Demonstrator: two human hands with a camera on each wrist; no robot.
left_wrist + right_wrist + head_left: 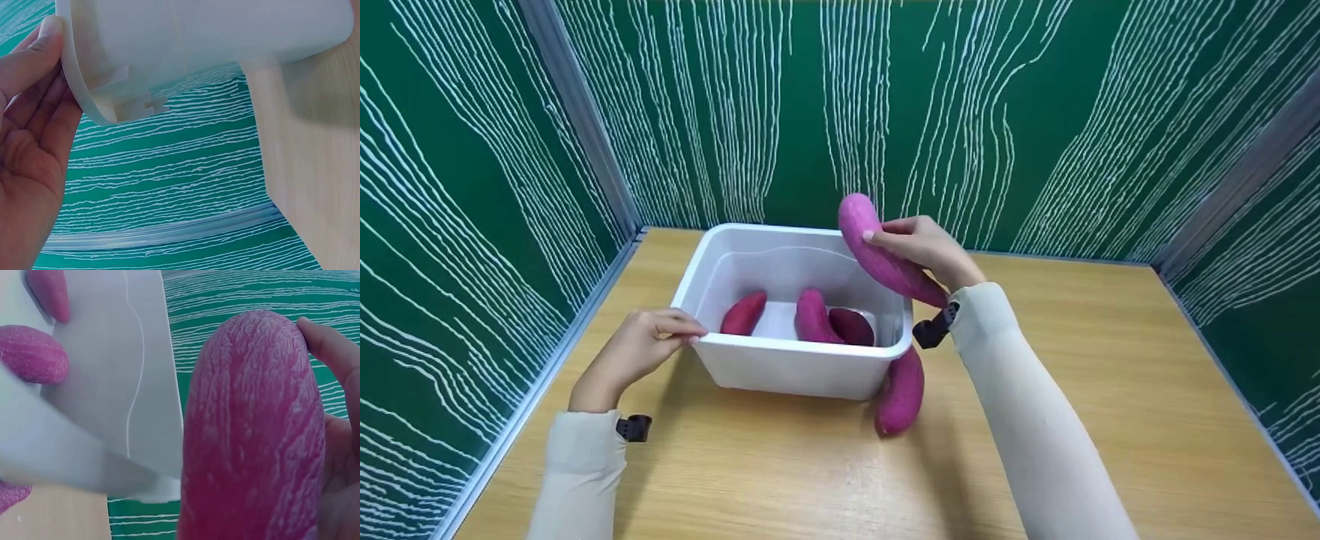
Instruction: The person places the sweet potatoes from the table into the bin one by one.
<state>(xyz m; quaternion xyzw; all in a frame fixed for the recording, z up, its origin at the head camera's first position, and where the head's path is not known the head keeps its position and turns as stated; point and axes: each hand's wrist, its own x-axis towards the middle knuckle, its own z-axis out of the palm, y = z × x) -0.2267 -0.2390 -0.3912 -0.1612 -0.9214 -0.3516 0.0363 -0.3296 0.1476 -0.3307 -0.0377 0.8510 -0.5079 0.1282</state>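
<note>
My right hand [926,247] holds a long, curved pink-purple sweet potato [877,251] over the right rim of a white plastic bin [795,367]. In the right wrist view, the held sweet potato [253,427] fills the middle, its skin streaked and wrinkled. At the bin's front left corner, my left hand [634,349] pinches the rim [70,67] between thumb and fingers. Inside the bin lie a red sweet potato [744,313], a pink one [814,319] and a dark maroon piece [853,327], partly hidden by the front wall.
Another pink-purple sweet potato [901,394] lies on the wooden table [780,465] by the bin's front right corner, its far end hidden. Green panels [802,112] with white wavy lines stand behind and at both sides, joined by grey metal posts [585,120].
</note>
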